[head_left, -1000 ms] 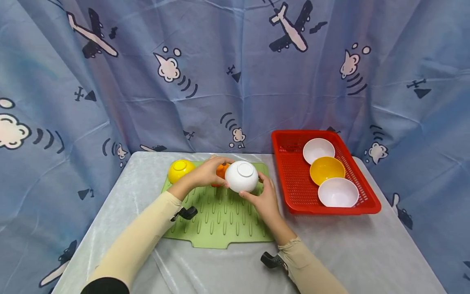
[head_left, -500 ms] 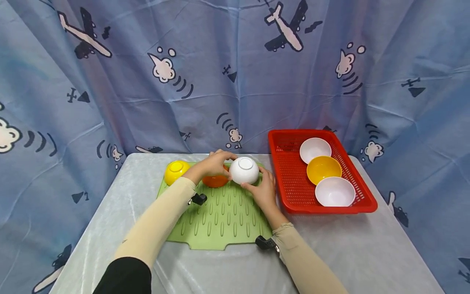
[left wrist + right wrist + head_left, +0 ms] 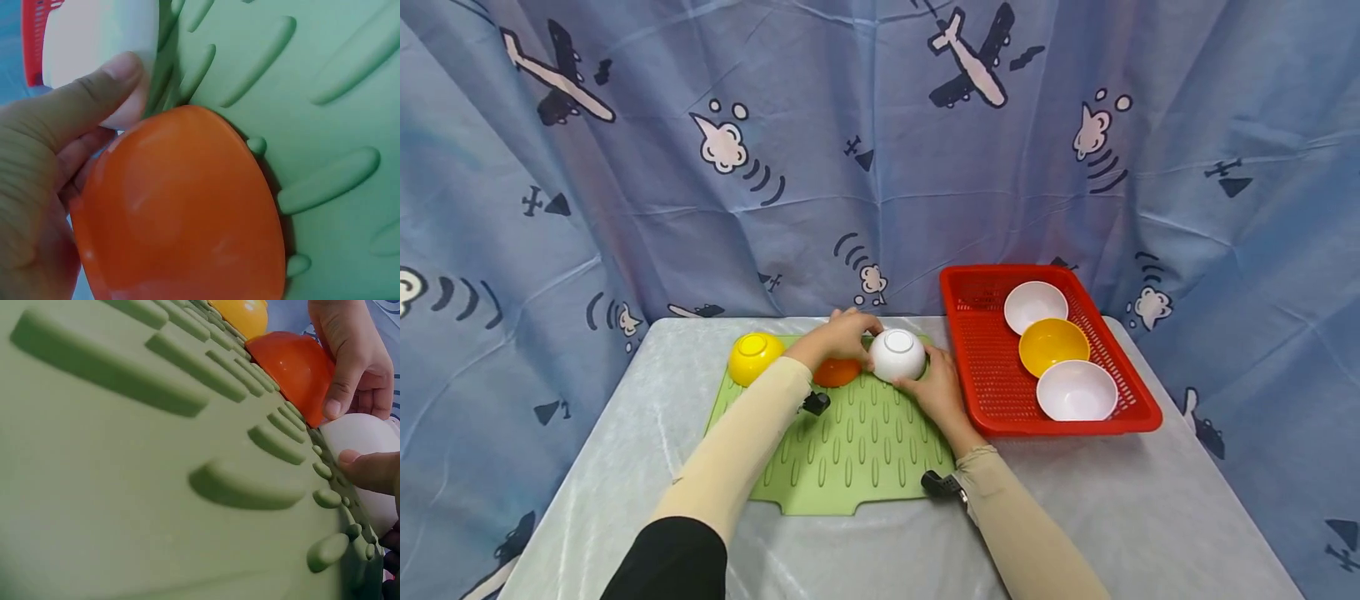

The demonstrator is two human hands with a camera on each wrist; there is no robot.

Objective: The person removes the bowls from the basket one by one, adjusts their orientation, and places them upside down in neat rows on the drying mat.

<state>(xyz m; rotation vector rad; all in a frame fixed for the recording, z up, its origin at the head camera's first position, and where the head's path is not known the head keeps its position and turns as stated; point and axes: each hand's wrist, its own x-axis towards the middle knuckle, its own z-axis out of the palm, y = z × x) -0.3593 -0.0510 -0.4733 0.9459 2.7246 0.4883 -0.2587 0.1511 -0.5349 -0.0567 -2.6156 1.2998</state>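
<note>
Both hands hold a white bowl (image 3: 897,357) upside down at the back right of the green drying mat (image 3: 850,450). My left hand (image 3: 842,337) grips its left side, thumb in front on the wall, as the left wrist view shows. From the right, my right hand (image 3: 936,387) holds the opposite side, its thumb (image 3: 369,470) on the front of the bowl. The bowl's rim is right at the mat. An overturned orange bowl (image 3: 187,212) sits just left of it, partly hidden under my left hand in the head view. Farther left stands an overturned yellow bowl (image 3: 754,358).
A red basket (image 3: 996,400) stands right of the mat. Inside it, along the right side, lie a white bowl (image 3: 1034,307), a yellow bowl (image 3: 1053,347) and another white bowl (image 3: 1077,390), openings up. A patterned blue curtain (image 3: 820,167) hangs behind the table (image 3: 647,417).
The white bowl has come down toward the mat, held in both hands, right of the orange bowl. The head view has shifted a little, so the basket appears farther left.
</note>
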